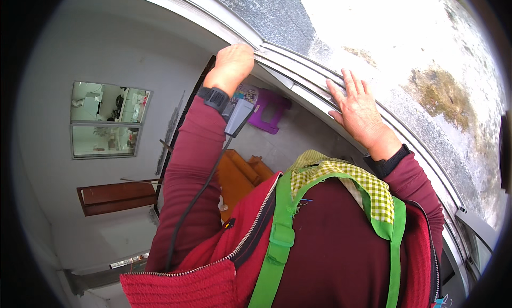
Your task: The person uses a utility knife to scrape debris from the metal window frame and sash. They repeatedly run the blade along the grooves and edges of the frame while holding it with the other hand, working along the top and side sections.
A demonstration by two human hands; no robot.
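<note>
My left hand (234, 64) is curled into a fist at the white metal window frame (276, 52), beside a corner of it. Its fingertips are turned away, so I cannot see whether they grip the frame or something small. My right hand (356, 108) lies palm down with fingers spread across the grooved window track (316, 82), nothing in it. Both wrists wear black straps. From the left one a grey box (240, 116) hangs with a dark cable (196, 206) running along the sleeve.
Bright, rough ground (436, 96) shows beyond the frame. Below, indoors, are a purple plastic stool (272, 110) and orange-brown wooden furniture (240, 170). An interior window (108, 122) and a brown door (120, 198) appear at left. A green-strapped checked apron (360, 184) covers my chest.
</note>
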